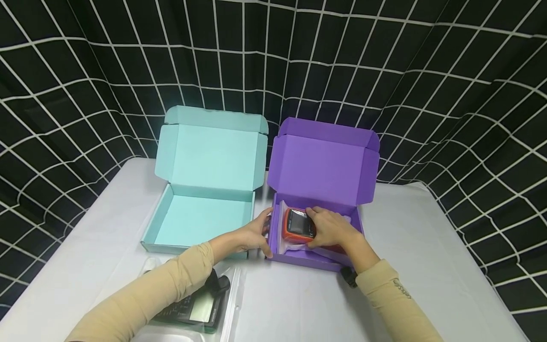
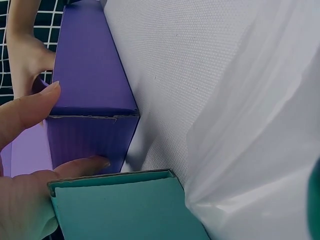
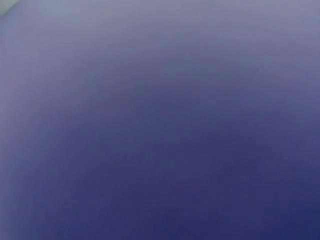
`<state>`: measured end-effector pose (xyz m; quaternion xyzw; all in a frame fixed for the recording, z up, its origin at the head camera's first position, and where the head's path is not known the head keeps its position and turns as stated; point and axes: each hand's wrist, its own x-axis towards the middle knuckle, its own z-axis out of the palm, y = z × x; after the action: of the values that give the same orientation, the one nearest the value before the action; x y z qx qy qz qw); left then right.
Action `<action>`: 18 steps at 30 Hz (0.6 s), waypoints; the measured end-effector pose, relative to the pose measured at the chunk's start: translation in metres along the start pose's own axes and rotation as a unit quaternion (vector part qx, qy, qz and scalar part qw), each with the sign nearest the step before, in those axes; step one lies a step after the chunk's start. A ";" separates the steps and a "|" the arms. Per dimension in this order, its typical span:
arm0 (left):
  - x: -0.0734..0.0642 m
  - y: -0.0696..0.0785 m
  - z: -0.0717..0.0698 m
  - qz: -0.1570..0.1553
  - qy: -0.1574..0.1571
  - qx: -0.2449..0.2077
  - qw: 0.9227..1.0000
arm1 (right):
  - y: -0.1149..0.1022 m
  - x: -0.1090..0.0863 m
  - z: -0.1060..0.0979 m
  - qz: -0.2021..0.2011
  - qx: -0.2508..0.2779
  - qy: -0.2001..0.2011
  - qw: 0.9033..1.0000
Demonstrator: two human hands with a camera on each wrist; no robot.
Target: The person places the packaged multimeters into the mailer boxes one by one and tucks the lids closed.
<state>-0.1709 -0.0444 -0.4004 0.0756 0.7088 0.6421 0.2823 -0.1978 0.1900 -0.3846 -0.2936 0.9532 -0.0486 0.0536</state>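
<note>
In the head view my right hand (image 1: 331,228) grips an orange-cased handheld meter (image 1: 301,224) with a dark screen, inside the open purple box (image 1: 295,259). White wrapping (image 1: 282,232) shows around the meter. Its right part is hidden under my hand. Blurred purple fills the right wrist view. At the box's front left corner, my left hand (image 1: 255,233) holds the side. In the left wrist view the thumb (image 2: 42,102) is at the rim, and a finger (image 2: 87,164) lies against the outer wall of the purple box (image 2: 92,65).
Left of the purple box stands an open turquoise box (image 1: 196,221), its lid raised. In front of it, a clear bag (image 1: 232,289) holds a dark device (image 1: 202,306) with a pale screen, partly behind my left sleeve. A black curtain with white grid lines (image 1: 273,57) hangs behind the white table (image 1: 419,237).
</note>
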 end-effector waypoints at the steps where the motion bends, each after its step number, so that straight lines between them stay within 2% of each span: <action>1: 0.000 0.001 0.000 0.000 0.000 0.001 1.000 | 0.000 -0.001 -0.001 0.001 0.001 0.000 1.000; 6: 0.001 0.001 0.001 0.002 0.001 0.005 1.000 | -0.001 -0.005 -0.004 0.028 0.015 -0.023 0.999; 9: 0.001 0.001 0.001 0.002 0.002 0.005 1.000 | -0.001 -0.009 -0.007 0.051 0.038 -0.046 0.997; 11: 0.001 0.001 0.001 -0.001 0.004 0.004 1.000 | -0.001 -0.012 -0.011 0.062 0.062 -0.047 0.995; 13: 0.000 0.003 0.001 -0.006 0.000 0.000 1.000 | 0.000 -0.017 -0.017 0.071 0.095 -0.025 0.993; 15: 0.000 0.007 0.000 -0.020 -0.005 -0.014 1.000 | 0.002 -0.023 -0.026 0.089 0.144 0.020 0.985; 17: 0.001 0.015 -0.002 -0.042 -0.001 -0.025 0.999 | 0.004 -0.029 -0.039 0.117 0.203 0.077 0.969; 18: 0.002 0.020 -0.003 -0.053 0.004 -0.035 0.998 | 0.005 -0.032 -0.046 0.136 0.242 0.106 0.955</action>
<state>-0.1793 -0.0431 -0.3816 0.0257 0.6903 0.6508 0.3152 -0.1801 0.2152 -0.3371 -0.1325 0.9441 -0.3004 0.0279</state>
